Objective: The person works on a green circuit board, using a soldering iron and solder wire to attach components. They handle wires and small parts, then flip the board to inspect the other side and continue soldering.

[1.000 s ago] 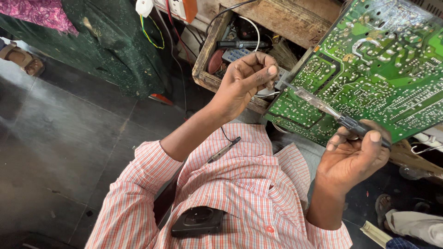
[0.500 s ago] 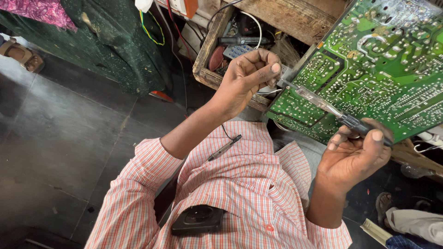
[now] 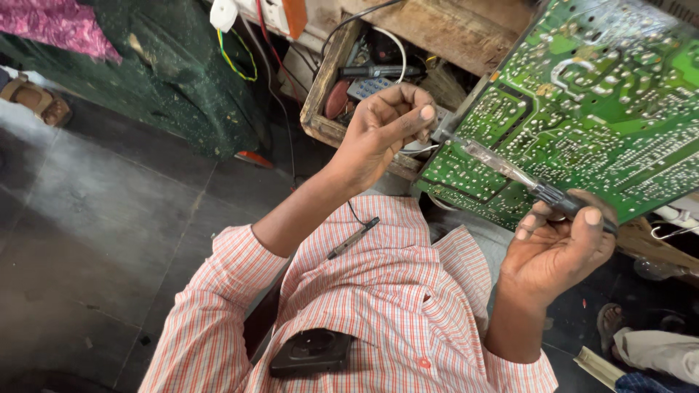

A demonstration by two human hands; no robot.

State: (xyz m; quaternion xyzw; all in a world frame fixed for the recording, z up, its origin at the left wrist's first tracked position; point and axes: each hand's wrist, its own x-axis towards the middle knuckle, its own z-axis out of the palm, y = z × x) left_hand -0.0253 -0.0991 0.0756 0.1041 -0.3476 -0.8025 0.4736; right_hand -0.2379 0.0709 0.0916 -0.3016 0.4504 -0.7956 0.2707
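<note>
My right hand grips the black handle of a long thin tool with a clear shaft. The tool runs up and left across the solder side of a large green circuit board, which stands tilted at the upper right. My left hand is raised at the board's left edge. Its thumb and fingers are pinched together around the tool's metal tip. A pen-like black probe is clipped to my striped shirt, and a black device sits in the chest pocket.
A wooden crate of tools and cables stands behind my left hand. A dark green cloth-covered mass is at the upper left, above grey floor tiles. Another person's sandalled foot shows at the lower right.
Both hands stay on the tool at the board. The left thumb has slid a little along the tip, and the view has shifted slightly.
</note>
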